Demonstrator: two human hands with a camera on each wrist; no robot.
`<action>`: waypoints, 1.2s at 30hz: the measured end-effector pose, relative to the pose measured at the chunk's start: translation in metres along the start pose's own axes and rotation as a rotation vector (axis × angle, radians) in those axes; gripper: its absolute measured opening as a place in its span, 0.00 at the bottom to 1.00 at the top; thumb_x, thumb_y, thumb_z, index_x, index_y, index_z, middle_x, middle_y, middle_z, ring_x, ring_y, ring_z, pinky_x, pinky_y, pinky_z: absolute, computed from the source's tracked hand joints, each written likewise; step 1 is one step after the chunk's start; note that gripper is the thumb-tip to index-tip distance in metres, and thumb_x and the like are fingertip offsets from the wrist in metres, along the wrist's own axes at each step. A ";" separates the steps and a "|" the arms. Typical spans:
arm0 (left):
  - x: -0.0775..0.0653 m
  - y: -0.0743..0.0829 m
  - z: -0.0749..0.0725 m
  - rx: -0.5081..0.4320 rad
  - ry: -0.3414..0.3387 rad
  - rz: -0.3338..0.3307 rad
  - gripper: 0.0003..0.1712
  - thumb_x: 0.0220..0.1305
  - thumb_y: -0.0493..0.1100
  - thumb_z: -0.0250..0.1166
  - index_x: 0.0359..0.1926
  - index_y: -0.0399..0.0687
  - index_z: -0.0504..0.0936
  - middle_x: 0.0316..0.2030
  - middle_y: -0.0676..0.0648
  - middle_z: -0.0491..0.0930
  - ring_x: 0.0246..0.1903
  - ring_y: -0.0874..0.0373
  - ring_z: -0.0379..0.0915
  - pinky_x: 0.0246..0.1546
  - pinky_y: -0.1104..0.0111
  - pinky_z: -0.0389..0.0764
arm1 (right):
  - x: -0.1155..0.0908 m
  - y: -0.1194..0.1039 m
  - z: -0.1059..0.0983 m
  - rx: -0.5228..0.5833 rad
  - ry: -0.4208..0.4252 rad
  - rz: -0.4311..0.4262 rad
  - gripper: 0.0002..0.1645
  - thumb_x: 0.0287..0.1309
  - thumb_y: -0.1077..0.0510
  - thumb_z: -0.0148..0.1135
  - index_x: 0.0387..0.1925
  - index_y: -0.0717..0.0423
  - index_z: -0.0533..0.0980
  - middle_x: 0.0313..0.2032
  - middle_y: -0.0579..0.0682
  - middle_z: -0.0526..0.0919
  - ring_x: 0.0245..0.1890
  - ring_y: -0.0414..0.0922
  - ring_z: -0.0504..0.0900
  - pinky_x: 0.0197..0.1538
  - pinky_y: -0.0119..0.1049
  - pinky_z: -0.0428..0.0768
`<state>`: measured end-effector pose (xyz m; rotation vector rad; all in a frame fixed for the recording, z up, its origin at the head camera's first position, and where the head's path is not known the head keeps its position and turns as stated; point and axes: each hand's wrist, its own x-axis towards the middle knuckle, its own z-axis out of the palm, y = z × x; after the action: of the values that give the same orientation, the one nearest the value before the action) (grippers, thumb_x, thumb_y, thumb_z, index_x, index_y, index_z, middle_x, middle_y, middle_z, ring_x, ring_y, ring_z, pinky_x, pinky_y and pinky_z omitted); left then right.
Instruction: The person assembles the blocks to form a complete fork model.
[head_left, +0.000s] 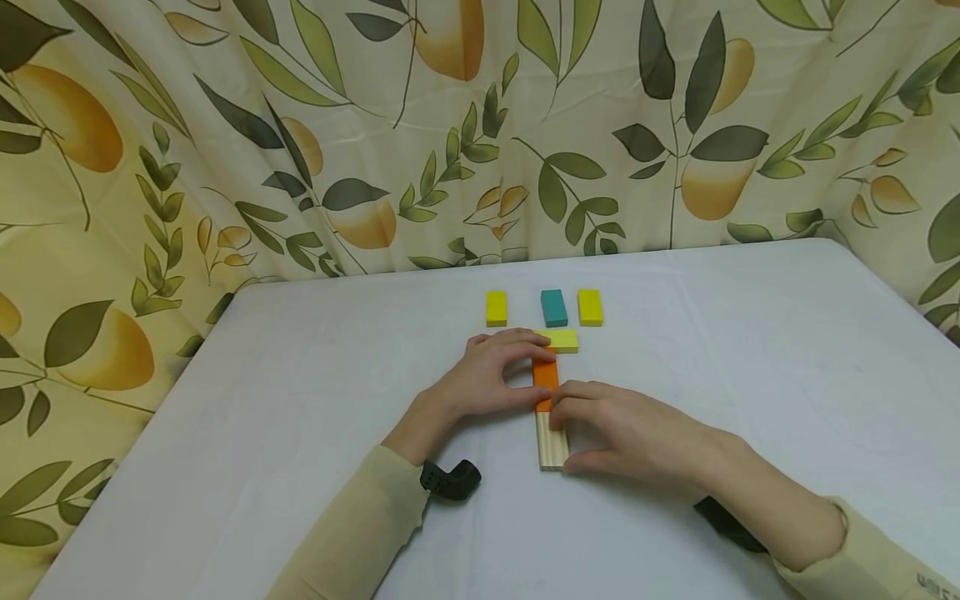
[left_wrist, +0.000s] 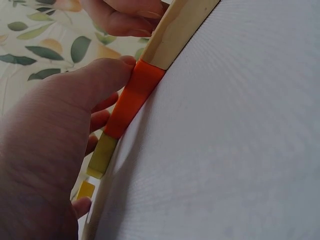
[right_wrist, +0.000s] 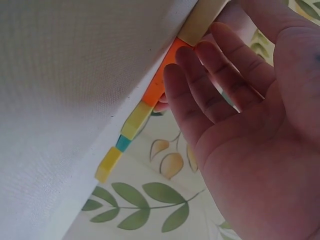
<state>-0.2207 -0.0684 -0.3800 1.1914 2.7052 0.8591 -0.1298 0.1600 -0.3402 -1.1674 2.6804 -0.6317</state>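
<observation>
While the left hand [head_left: 486, 377] and right hand [head_left: 637, 429], thumbs apart from fingers, touch an orange block [head_left: 545, 375] and a wooden block [head_left: 551, 450] end to end on the table [head_left: 300, 417], alignment appears underway; the next move likely calls for gentle nudging.

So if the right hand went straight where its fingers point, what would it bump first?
Probably the orange block, by the right hand, where that block meets the plain wooden block. They may already touch; depth is unclear. The left hand lies just beyond.
</observation>
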 end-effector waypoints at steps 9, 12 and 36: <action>0.000 0.001 -0.001 0.001 -0.001 -0.003 0.24 0.63 0.56 0.70 0.59 0.60 0.83 0.65 0.58 0.73 0.69 0.66 0.57 0.66 0.51 0.52 | 0.000 0.000 0.000 -0.010 0.032 -0.021 0.19 0.57 0.48 0.75 0.48 0.42 0.80 0.55 0.37 0.76 0.56 0.40 0.75 0.61 0.44 0.74; 0.000 0.001 -0.001 0.007 0.002 0.003 0.24 0.64 0.56 0.69 0.59 0.60 0.83 0.65 0.58 0.73 0.69 0.66 0.57 0.66 0.51 0.52 | -0.001 0.000 -0.002 -0.004 0.039 -0.009 0.19 0.56 0.46 0.75 0.48 0.41 0.80 0.53 0.35 0.76 0.55 0.39 0.75 0.60 0.44 0.75; -0.012 0.011 -0.001 0.098 -0.027 -0.037 0.34 0.63 0.68 0.63 0.68 0.64 0.76 0.72 0.58 0.65 0.73 0.63 0.51 0.66 0.47 0.53 | 0.012 0.027 -0.028 0.049 0.255 0.063 0.24 0.55 0.54 0.77 0.52 0.54 0.80 0.53 0.44 0.80 0.56 0.48 0.77 0.59 0.51 0.76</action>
<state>-0.2054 -0.0713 -0.3750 1.1572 2.7676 0.7083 -0.1641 0.1766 -0.3264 -1.0490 2.8768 -0.8858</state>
